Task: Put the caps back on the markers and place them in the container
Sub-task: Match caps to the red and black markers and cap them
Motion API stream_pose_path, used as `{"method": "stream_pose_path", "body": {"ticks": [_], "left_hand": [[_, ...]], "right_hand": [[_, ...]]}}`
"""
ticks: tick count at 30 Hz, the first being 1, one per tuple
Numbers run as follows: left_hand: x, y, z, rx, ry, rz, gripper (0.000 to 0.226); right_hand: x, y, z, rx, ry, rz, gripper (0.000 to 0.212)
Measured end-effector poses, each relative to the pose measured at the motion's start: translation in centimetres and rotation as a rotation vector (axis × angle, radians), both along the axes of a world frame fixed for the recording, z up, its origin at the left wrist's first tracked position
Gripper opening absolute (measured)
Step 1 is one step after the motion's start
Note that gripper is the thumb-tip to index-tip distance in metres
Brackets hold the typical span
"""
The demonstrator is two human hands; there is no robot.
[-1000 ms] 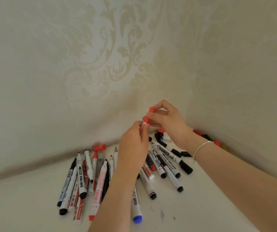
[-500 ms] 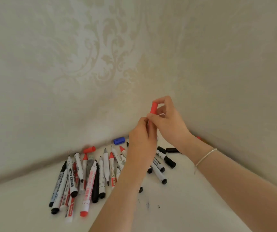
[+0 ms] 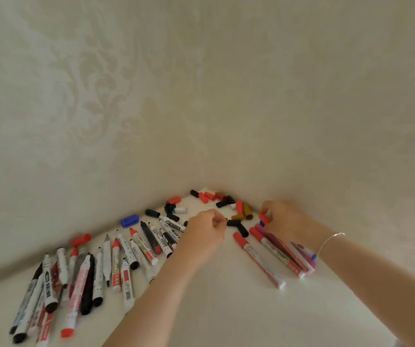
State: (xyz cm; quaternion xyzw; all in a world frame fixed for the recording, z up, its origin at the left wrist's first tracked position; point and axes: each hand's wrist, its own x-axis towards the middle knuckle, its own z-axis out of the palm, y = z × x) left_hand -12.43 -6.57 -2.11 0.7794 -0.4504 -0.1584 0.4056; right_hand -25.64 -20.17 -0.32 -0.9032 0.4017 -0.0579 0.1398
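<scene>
Uncapped and capped markers (image 3: 116,261) lie fanned out on the white surface at the left. A row of capped markers (image 3: 274,256) lies at the right. Loose red, black and brown caps (image 3: 229,201) are scattered in the corner. My right hand (image 3: 284,219) is down at the far end of the capped row and pinches a red cap (image 3: 264,218); whatever is attached to it is hidden under the hand. My left hand (image 3: 209,227) hovers with curled fingers beside black caps (image 3: 236,225); what it holds, if anything, is hidden. No container is in view.
Two patterned cream walls (image 3: 151,108) meet in a corner right behind the caps. A blue cap (image 3: 130,220) and a red cap (image 3: 81,239) lie along the left wall. The white surface (image 3: 214,296) runs between my forearms toward me.
Both hands have come down from in front of the wall to the surface. They have separated: the right with the red cap moved right to the capped row, the left toward the black caps.
</scene>
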Motion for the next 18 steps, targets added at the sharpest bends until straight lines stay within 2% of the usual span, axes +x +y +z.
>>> {"method": "stream_pose_path", "body": {"ticks": [3, 8, 14, 18], "left_hand": [[0.2, 0.2, -0.7, 0.037, -0.036, 0.031, 0.013], [1.5, 0.8, -1.0, 0.061, -0.085, 0.063, 0.012], [4.1, 1.9, -0.4, 0.045, -0.120, 0.119, 0.017], [6.7, 3.7, 0.2, 0.038, -0.147, 0.201, 0.018]], "right_hand": [[-0.3, -0.2, -1.9, -0.065, -0.019, 0.052, 0.033], [-0.1, -0.3, -3.1, -0.115, -0.009, 0.087, 0.026], [3.3, -0.1, 0.5, -0.125, -0.323, 0.029, 0.033], [8.1, -0.7, 1.5, -0.027, -0.318, 0.101, 0.042]]}}
